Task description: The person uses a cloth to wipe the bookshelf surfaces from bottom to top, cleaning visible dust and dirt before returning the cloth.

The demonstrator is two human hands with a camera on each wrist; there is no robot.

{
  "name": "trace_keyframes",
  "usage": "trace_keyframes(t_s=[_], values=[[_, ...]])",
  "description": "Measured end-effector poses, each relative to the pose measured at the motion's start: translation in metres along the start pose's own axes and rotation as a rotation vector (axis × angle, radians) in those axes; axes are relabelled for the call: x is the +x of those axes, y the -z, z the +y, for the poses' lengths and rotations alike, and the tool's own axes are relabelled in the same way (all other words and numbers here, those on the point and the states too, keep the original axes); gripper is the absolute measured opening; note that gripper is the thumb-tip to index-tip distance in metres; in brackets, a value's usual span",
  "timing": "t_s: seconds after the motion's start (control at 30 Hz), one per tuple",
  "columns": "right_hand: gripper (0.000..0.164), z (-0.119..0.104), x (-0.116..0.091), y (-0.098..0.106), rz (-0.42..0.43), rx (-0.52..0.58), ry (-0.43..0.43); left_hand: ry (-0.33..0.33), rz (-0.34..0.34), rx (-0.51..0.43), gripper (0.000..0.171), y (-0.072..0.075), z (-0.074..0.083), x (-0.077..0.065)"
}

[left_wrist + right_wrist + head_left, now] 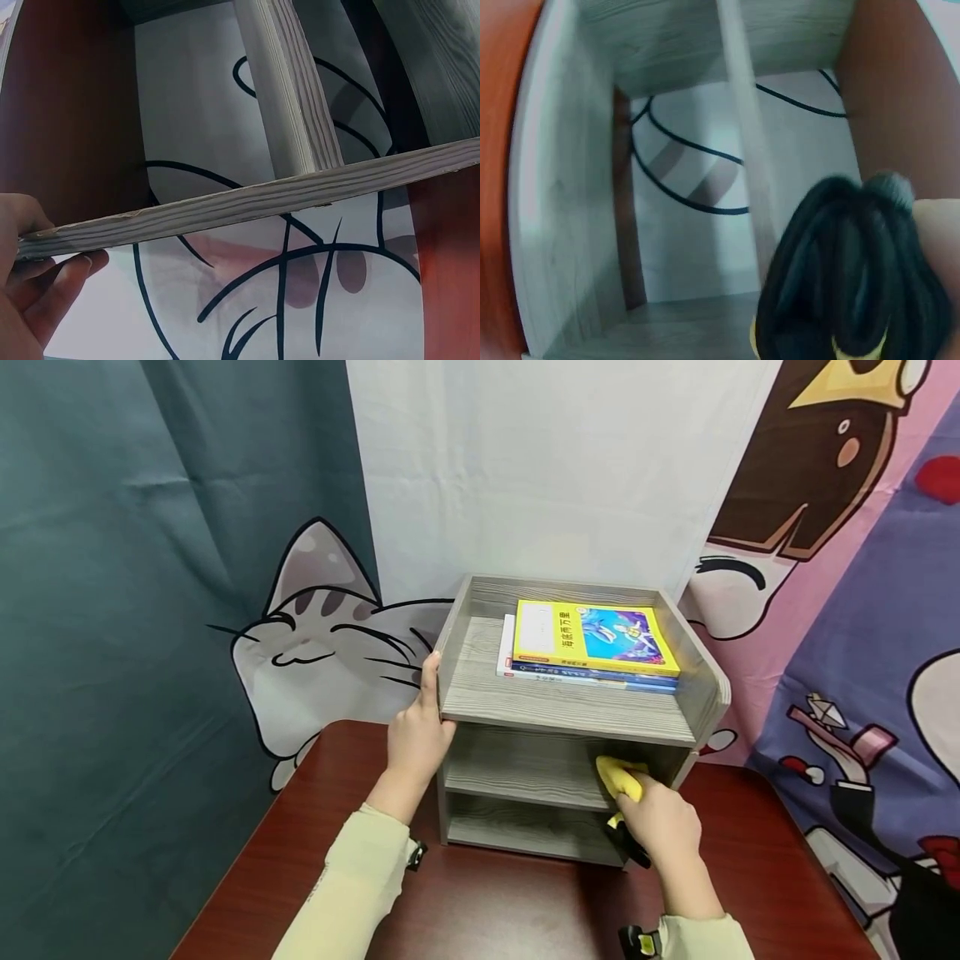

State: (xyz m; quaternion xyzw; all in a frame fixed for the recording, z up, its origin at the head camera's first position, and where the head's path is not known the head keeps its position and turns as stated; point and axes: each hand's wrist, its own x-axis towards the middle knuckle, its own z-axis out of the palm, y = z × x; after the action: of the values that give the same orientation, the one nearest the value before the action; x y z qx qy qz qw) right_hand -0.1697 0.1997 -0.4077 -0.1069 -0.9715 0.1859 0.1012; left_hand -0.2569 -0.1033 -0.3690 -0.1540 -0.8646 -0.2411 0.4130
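Observation:
A grey wood-grain desktop shelf [566,717] stands on a dark red table. My left hand [416,739] grips the front edge of its left side panel; in the left wrist view the thumb and fingers lie on either side of that panel [247,204]. With my right hand [666,825] I hold a bunched yellow-and-black cloth [618,775] at the right end of the middle compartment. Seen from the right wrist, the cloth's dark folds [847,270] hang in front of the divider board [744,127] and hide part of it.
Several stacked books, a yellow-covered book [547,643] uppermost, lie on the shelf's top board. The table [487,902] extends in front and to both sides. Behind hang printed curtains [570,468] with cartoon cats.

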Motion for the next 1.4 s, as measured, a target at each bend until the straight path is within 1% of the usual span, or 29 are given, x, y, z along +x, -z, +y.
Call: trace_keyframes(t_s=[0.13,0.27,0.37,0.43,0.53,0.63,0.73,0.83,1.1,1.4], values=[[0.036,-0.002,0.004,0.003,-0.076,0.010,-0.035,0.008,-0.004,0.002,0.097,0.001,0.000,0.000],[0.038,-0.004,0.005,0.003,-0.097,0.007,-0.029,0.009,0.001,0.001,0.097,0.001,0.000,0.000],[0.039,-0.005,0.002,0.000,-0.081,-0.008,-0.010,0.007,0.010,0.006,0.097,0.001,0.001,0.000],[0.041,-0.007,-0.001,-0.004,-0.050,-0.021,0.017,0.007,0.014,0.009,0.097,0.001,0.001,0.000],[0.048,-0.010,-0.005,-0.013,0.008,-0.043,0.048,0.005,0.021,0.014,0.095,0.001,0.001,0.001],[0.055,-0.012,-0.010,-0.021,0.045,-0.060,0.043,0.001,0.022,0.008,0.096,0.000,0.001,0.001],[0.059,-0.014,-0.013,-0.026,0.062,-0.061,0.036,-0.001,0.024,0.003,0.096,-0.001,0.001,0.001],[0.060,-0.018,-0.012,-0.029,0.076,-0.060,0.050,0.001,0.027,0.002,0.096,-0.001,0.000,0.001],[0.061,-0.028,-0.010,-0.035,0.080,-0.076,0.064,-0.003,0.028,0.003,0.094,-0.001,0.000,0.001],[0.060,-0.038,-0.011,-0.044,0.139,-0.094,0.106,-0.010,0.031,0.004,0.096,-0.002,-0.001,0.001]])
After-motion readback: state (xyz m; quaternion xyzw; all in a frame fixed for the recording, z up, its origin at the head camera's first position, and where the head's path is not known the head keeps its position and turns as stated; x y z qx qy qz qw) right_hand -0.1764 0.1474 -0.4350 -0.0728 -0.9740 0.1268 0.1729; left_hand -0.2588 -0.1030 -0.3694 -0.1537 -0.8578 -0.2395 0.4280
